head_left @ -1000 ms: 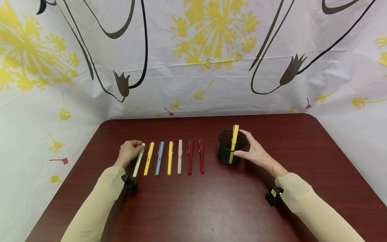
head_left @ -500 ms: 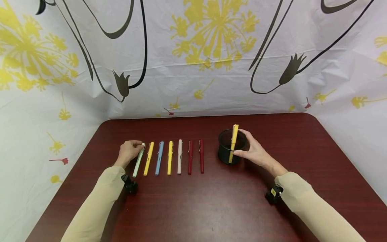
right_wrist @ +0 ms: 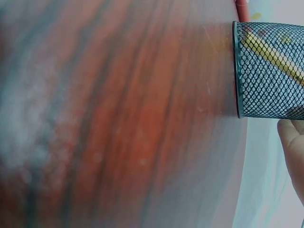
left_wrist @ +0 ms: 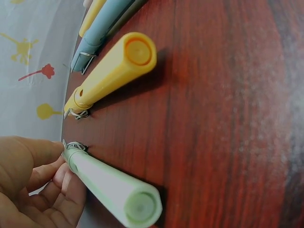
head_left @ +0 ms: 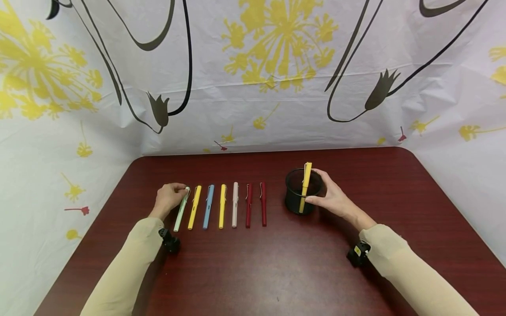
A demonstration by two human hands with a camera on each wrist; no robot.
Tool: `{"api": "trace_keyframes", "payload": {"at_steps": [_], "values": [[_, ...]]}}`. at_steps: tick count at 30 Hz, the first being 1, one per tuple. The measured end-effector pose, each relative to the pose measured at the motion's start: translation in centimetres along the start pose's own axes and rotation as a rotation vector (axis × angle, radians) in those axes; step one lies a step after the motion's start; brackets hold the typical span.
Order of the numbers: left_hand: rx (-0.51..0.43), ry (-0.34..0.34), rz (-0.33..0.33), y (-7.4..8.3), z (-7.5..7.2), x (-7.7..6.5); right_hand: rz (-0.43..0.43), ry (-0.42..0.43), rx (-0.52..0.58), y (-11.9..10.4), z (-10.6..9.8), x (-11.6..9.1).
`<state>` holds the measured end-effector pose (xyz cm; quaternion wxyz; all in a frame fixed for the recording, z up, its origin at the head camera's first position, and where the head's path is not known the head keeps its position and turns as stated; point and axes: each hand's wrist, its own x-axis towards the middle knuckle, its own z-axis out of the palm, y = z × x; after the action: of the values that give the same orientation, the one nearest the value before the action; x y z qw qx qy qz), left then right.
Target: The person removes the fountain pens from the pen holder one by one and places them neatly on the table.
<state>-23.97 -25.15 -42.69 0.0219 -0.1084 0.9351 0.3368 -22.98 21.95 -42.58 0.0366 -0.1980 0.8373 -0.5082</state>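
Observation:
My left hand (head_left: 168, 198) pinches the clip end of a light green pen (head_left: 181, 213), which lies slanted at the left end of a row. In the left wrist view, thumb and fingers meet at the cap of that green pen (left_wrist: 107, 183). My right hand (head_left: 334, 199) grips a round black mesh pen holder (head_left: 293, 202) by its right side, thumb at the front. A yellow pen (head_left: 307, 177) leans upright inside the holder, its cap above the rim. The right wrist view has the thumb (right_wrist: 293, 147) beside the mesh wall; most of that hand is outside the frame.
Right of the green pen lie a yellow pen (head_left: 194, 207), a blue pen (head_left: 208, 207), another yellow pen (head_left: 222, 207), a pale pink pen (head_left: 235, 205) and two dark red pens (head_left: 248, 206). A patterned white cloth (head_left: 253, 114) hangs behind the dark red-brown table (head_left: 245, 272).

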Motion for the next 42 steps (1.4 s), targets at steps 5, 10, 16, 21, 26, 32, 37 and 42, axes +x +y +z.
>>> {"api": "trace_keyframes", "payload": {"at_steps": [5, 10, 16, 21, 26, 32, 37, 42], "values": [[-0.005, 0.002, 0.009, 0.0, 0.0, 0.0, 0.000, 0.001, -0.002, 0.0, 0.0, 0.0], [-0.003, 0.009, 0.011, -0.1, 0.1, 0.0, 0.001, 0.005, -0.011, 0.1, 0.0, 0.1], [0.011, 0.034, 0.024, 0.1, 0.0, -0.1, -0.013, 0.004, -0.005, 0.1, 0.0, 0.1], [0.031, 0.147, 0.127, 1.2, 0.2, -0.1, -0.012, 0.005, 0.002, 0.1, 0.0, 0.1], [0.015, 0.216, 0.258, 3.7, 0.6, -0.4, -0.015, 0.006, -0.006, 0.1, -0.1, 0.2], [-0.129, 0.121, 0.335, 8.7, 2.0, -1.6, -0.007, 0.002, -0.011, 0.2, 0.0, 0.1], [-0.329, -0.049, 0.349, 13.9, 4.6, -3.2, -0.001, 0.003, -0.020, 0.1, 0.0, 0.0], [-0.486, -0.198, 0.380, 18.5, 7.6, -4.6, -0.012, 0.005, 0.008, 0.1, 0.1, 0.0]]}}
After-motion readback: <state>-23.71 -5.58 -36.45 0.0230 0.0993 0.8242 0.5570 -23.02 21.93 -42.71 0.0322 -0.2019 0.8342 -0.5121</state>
